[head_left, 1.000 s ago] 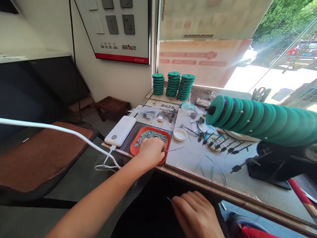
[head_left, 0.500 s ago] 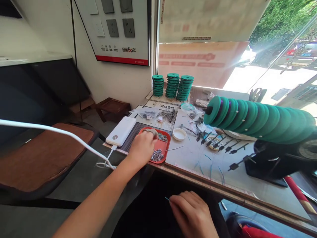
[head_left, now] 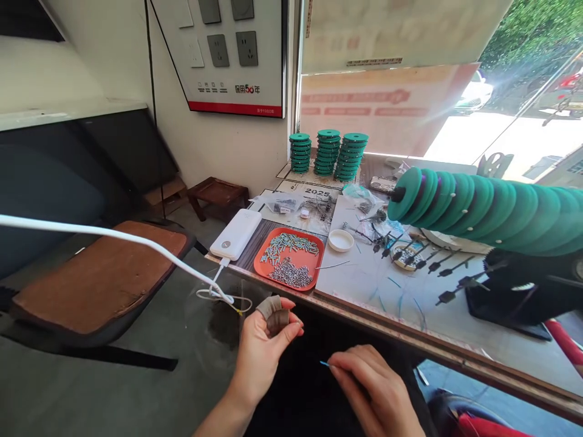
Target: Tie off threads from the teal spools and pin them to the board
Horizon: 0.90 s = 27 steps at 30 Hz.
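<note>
Left hand: left hand (head_left: 268, 343) is raised in front of the bench (head_left: 410, 306), below its edge, thumb wrapped in grey tape. Fingertips are pressed to the thumb. Whether a small piece sits between them is too small to tell.
Right hand: right hand (head_left: 373, 388) is low and near the left, pinched closed on a thin blue wire (head_left: 324, 363) whose tip pokes out toward the left hand.
Step in hand: looks like fitting a small part onto the wire end, with the two hands near each other but apart.
Next move calls for: judging by the gap, a steady wire tip and a fine line-up of both pinches.
Red tray: red tray (head_left: 320, 262) sits at the bench's near edge and holds two heaps, pale blue tubes (head_left: 291, 244) at the back and silver-dark bits (head_left: 291, 274) at the front.
White cap: white cap (head_left: 340, 240), just right of the tray, looks bare inside.
Plastic bags: plastic bags (head_left: 282, 206) behind the tray hold small parts.
Nearby: white power bank (head_left: 235, 233) left of the tray, green discs (head_left: 328, 155) stacked at the back.
</note>
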Tool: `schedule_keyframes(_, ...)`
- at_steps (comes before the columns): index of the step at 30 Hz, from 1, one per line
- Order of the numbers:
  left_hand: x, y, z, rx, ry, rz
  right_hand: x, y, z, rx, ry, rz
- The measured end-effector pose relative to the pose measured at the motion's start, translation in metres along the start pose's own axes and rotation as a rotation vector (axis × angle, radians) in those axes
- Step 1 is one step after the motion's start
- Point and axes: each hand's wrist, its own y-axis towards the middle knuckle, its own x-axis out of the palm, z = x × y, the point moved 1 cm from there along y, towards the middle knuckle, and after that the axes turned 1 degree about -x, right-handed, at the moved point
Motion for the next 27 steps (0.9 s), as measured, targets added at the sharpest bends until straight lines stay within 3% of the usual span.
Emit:
schedule_keyframes(20, 0.004, -0.003, -0.005, 0.013, 0.033, -0.017, -0.004, 0.0, 0.004, 0.167, 0.153, -0.166)
schedule_keyframes(23, 0.005, -0.003, -0.005, 0.022, 0.022, -0.007, -0.006, -0.002, 0.006, 0.273, 0.261, -0.18)
schedule_keyframes(27, 0.007, -0.002, -0.003, 0.042, 0.026, -0.008, -0.013, 0.001, 0.008, 0.532, 0.412, -0.28)
